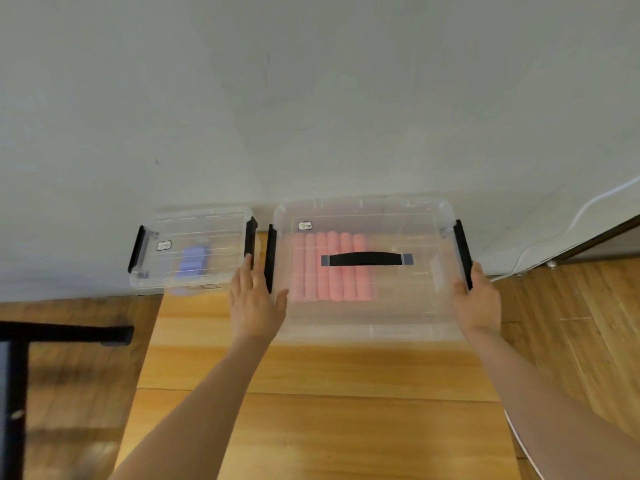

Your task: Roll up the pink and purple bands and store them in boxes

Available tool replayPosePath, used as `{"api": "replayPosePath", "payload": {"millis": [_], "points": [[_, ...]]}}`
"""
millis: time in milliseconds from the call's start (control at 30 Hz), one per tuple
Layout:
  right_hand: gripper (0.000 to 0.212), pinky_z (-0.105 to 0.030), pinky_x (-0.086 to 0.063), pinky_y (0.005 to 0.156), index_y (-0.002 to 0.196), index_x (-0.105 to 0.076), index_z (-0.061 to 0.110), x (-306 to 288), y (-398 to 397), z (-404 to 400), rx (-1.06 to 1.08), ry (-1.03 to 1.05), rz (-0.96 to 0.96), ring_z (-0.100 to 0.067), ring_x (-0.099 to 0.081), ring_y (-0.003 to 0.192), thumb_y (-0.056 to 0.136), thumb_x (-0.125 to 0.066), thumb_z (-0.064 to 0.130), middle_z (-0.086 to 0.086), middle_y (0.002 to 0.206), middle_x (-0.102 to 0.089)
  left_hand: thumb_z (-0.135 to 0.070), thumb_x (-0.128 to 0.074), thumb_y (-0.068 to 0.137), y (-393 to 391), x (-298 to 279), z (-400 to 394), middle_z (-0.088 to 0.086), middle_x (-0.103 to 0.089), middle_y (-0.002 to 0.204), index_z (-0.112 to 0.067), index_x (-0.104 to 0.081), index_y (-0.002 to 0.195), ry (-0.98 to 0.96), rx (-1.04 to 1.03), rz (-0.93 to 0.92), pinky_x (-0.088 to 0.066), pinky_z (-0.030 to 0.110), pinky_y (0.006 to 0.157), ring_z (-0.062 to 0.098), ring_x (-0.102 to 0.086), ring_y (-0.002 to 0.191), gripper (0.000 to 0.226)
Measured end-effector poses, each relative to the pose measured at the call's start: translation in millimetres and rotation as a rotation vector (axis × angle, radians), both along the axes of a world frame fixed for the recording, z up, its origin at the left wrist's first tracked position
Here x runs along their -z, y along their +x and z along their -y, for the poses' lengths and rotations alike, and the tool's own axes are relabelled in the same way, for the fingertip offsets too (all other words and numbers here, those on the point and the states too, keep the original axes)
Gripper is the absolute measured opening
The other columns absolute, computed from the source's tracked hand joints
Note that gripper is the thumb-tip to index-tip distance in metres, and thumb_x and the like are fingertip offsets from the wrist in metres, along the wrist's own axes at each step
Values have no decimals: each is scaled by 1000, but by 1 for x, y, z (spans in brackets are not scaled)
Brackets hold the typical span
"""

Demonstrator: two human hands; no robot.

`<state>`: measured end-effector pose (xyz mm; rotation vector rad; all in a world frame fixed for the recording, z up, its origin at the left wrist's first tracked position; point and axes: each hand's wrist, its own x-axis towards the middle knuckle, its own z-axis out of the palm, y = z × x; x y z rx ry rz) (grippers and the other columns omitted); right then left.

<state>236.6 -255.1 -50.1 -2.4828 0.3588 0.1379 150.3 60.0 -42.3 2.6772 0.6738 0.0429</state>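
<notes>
A large clear lidded box with a black carry handle stands on the wooden floor by the wall. Several rolled pink bands lie side by side inside it. Left of it stands a smaller clear lidded box with rolled purple bands inside. My left hand lies flat with straight fingers against the large box's left side, by its black latch. My right hand holds the box's right side, thumb up along the right black latch; its fingers are hidden behind the box.
A white wall runs right behind both boxes. A black metal frame lies on the floor at the left. A white cable runs down the wall at the right, beside a dark furniture edge.
</notes>
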Motion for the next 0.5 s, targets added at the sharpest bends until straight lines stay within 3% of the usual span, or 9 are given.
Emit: {"api": "replayPosePath", "payload": {"millis": [67, 133, 233, 333, 433, 500], "points": [[49, -41, -38, 99, 144, -27, 3, 1, -2, -5, 5, 35, -7, -36, -43, 125, 97, -40, 14, -21, 138, -44, -51, -56, 85, 2, 1, -20, 10, 3, 156, -6, 0, 148, -25, -42, -104, 0, 40, 115, 24, 6, 143, 96], [49, -41, -34, 104, 144, -26, 4, 2, -5, -14, 10, 65, -17, -34, -38, 131, 98, -39, 14, -17, 143, -39, -63, -49, 83, 3, 4, -39, 5, 12, 156, -8, 9, 147, -49, -40, -246, 4, 42, 114, 21, 14, 142, 102], [50, -41, -33, 105, 145, -22, 4, 4, -9, -25, -30, 0, -22, -31, -32, 135, 98, -36, 16, -15, 147, -33, -64, -43, 84, 0, 5, -53, 2, 13, 156, -13, 6, 148, -50, 69, -292, 1, 44, 116, 20, 17, 141, 95], [56, -42, -26, 109, 148, -12, 7, 4, -12, -31, -163, -228, -13, -30, -21, 139, 98, -31, 25, -16, 153, -18, -63, -41, 87, -3, 0, -60, 0, 16, 155, -13, 6, 148, -45, 143, -336, -1, 43, 116, 20, 19, 141, 92], [57, -47, -12, 114, 149, -7, 19, 3, -20, -48, -245, -422, -36, -32, -5, 142, 97, -26, 34, -17, 154, -6, -64, -37, 88, -3, -8, -65, 1, 21, 154, -13, 12, 147, -5, 204, -456, 0, 45, 115, 22, 20, 140, 92], [57, -50, -1, 114, 149, -5, 18, -1, -28, -66, -219, -434, -133, -29, 8, 143, 98, -21, 39, -14, 156, 2, -64, -35, 88, -3, -15, -64, 2, 24, 153, -14, 15, 146, -5, 214, -495, 1, 47, 114, 23, 20, 140, 91]]}}
